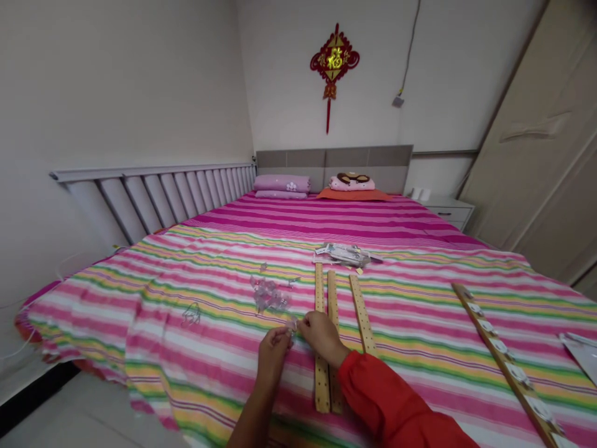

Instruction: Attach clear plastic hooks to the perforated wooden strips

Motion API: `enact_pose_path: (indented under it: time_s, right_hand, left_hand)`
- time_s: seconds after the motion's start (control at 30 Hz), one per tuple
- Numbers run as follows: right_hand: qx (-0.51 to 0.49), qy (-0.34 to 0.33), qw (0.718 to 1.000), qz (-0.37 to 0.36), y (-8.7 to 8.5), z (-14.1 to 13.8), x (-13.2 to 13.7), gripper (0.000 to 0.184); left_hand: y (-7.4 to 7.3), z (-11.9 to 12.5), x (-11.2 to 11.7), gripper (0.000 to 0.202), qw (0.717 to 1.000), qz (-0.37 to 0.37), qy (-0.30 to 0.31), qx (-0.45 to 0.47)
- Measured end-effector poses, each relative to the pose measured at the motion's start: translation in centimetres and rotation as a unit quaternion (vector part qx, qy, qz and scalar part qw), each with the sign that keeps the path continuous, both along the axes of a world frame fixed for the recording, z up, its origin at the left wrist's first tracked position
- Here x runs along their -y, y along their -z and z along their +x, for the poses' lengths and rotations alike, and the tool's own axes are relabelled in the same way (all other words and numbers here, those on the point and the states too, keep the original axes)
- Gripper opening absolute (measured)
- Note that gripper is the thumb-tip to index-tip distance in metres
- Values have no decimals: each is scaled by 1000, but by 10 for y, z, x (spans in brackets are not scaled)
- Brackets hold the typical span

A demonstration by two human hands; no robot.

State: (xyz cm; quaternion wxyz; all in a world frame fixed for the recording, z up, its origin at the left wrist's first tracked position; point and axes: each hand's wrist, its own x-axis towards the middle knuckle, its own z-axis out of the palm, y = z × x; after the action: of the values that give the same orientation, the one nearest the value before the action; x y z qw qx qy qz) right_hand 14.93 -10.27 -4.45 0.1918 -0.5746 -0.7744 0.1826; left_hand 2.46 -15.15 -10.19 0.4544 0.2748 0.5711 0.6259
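My left hand (273, 350) and my right hand (321, 335) meet low in the middle of the view, fingers pinched around a small clear plastic packet (291, 324). What the packet contains is too small to make out. Just beyond it lies a pile of similar clear packets (270, 295). Under and beside my right forearm, which has a red sleeve, run wooden strips with rows of holes: one strip (319, 289), a second (333, 295) close by, and a third (361, 308) further right.
A striped sheet covers the bed (224, 348). Further back rests a bundle in clear plastic (347, 254). On the right lies a wooden strip (497, 348) bearing several white pieces. Thin wire-like loops (191, 315) lie at left. Folded bedding (282, 183) sits by the headboard (298, 160).
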Motion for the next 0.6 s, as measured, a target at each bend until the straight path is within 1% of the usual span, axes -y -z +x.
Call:
enact_pose_path:
  time_s: [0.17, 0.33, 0.43, 0.6]
  right_hand:
    - [-17, 33, 999, -21, 5, -8, 1, 17]
    - [-51, 46, 996, -50, 11, -11, 0, 21]
    - [-80, 51, 993, -64, 16, -13, -2, 20]
    - [-132, 56, 986, -81, 26, -14, -9, 22]
  left_hand:
    - [1, 1, 1, 44, 1000, 16, 7, 25]
    - [3, 3, 2, 43, 999, 29, 8, 32]
    - [3, 5, 2, 42, 999, 27, 10, 34]
    - [0, 7, 3, 40, 999, 28, 16, 9]
